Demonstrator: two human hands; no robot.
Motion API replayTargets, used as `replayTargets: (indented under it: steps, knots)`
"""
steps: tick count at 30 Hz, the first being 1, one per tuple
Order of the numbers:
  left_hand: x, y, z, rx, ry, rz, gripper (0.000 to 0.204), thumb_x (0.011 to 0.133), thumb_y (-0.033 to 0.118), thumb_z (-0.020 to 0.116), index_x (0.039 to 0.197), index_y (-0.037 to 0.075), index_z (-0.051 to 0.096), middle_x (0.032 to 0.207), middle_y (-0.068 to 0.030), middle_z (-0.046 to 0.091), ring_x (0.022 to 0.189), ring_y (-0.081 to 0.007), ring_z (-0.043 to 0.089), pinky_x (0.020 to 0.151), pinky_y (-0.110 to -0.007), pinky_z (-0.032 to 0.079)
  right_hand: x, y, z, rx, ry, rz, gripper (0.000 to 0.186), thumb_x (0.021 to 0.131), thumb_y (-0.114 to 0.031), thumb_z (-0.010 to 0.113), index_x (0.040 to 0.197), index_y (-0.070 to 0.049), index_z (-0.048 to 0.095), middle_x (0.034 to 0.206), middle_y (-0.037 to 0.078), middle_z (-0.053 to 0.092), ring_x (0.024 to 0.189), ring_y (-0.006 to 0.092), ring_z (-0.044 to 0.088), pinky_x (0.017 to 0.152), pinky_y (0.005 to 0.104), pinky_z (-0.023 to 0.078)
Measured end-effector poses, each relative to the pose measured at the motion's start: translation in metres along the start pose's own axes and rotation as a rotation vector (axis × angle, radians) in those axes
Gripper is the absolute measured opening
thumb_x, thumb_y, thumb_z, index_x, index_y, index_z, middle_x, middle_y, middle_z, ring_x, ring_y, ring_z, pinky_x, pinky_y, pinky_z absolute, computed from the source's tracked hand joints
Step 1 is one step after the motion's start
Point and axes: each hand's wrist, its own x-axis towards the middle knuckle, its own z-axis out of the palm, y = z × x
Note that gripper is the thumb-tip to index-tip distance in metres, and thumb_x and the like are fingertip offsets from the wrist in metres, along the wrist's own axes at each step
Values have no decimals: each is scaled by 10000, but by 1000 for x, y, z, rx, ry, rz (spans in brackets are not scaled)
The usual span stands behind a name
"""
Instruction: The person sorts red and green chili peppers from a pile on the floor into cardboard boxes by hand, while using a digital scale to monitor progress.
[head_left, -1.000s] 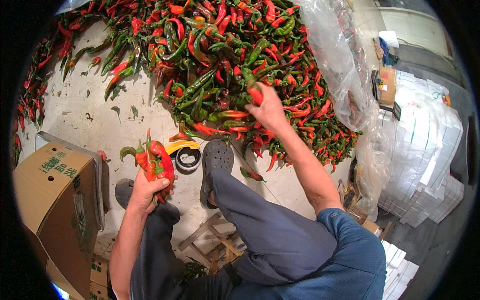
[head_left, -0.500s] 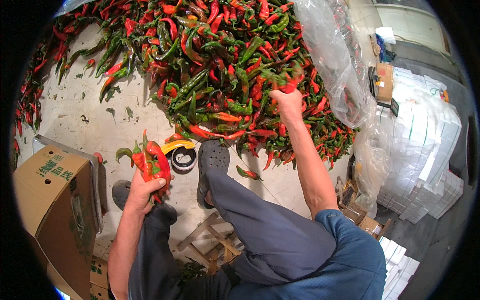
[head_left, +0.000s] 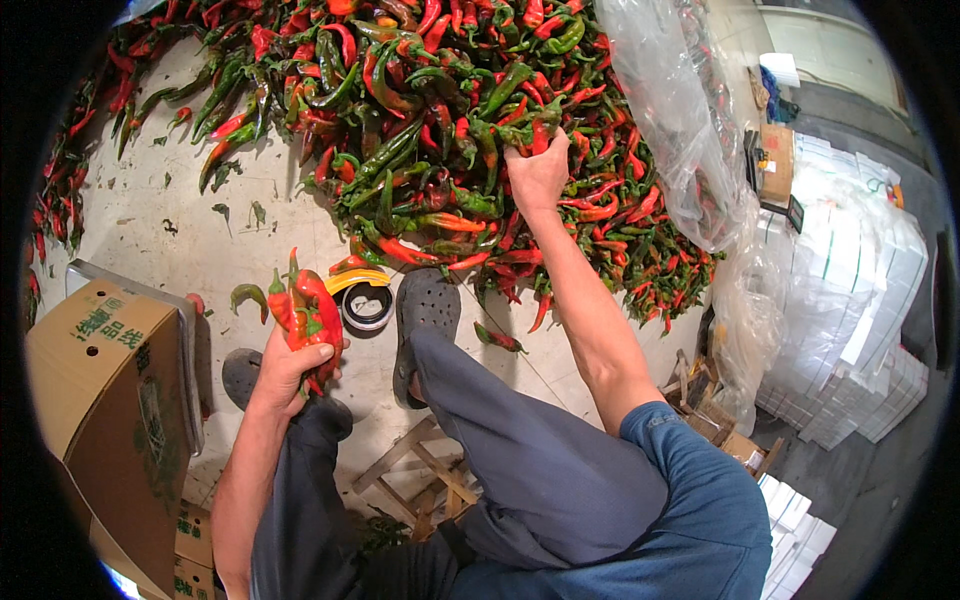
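Note:
My left hand point(head_left: 285, 366) is closed around a bunch of chili peppers point(head_left: 318, 305), mostly red with a green one sticking out to the left. It is above my left knee. My right arm reaches out to the big heap of red and green chili peppers point(head_left: 420, 170). Over that heap, my right hand point(head_left: 541, 178) is closed on a red chili pepper point(head_left: 541, 136) at its fingertips. The back of the hand hides most of the fingers.
A tall open cardboard box point(head_left: 120, 390) stands at my left. Rolls of tape point(head_left: 367, 304) lie beside my right shoe point(head_left: 428, 315). Clear plastic sheeting point(head_left: 670, 130) borders the heap on the right. Wrapped white boxes point(head_left: 845, 260) are stacked beyond, and a wooden frame point(head_left: 425, 470) is below my legs.
My right hand has moved left and slightly farther away over the heap; blurred peppers at its fingers before, a red one now. My left hand keeps its bunch almost in place.

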Motion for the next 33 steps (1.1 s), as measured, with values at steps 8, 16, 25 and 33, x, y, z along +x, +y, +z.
replayTargets:
  steps: [8,16,25,33]
  knots:
    - [-2,4,-1,-28,26,14,660,748,92,769,1321,34,447,1022,-124,653,832,-217,684,618,-340,597,19,18,-29,560,-37,23,445,756,-48,787,1131,-11,549,1013,63,689,886,168,662,825,320,529]
    - [-2,5,1,-7,-9,71,607,764,145,767,1275,9,469,1043,-128,647,890,-227,703,599,-325,628,64,6,-96,1139,-454,156,268,860,-5,661,1122,34,623,1022,130,699,929,257,702,845,405,586]
    - [-5,4,-8,-28,-21,56,614,771,141,767,1283,-1,458,1035,-126,644,900,-232,702,600,-324,629,32,16,-79,1165,-600,369,388,832,-134,720,1179,20,641,1051,127,707,898,249,699,824,400,595]
    - [-4,3,-8,-4,-56,47,603,769,128,752,1283,23,455,1037,-125,642,909,-236,697,607,-333,620,-32,5,-42,1028,-725,519,274,772,-15,749,1029,0,654,860,72,692,758,205,687,731,359,568]
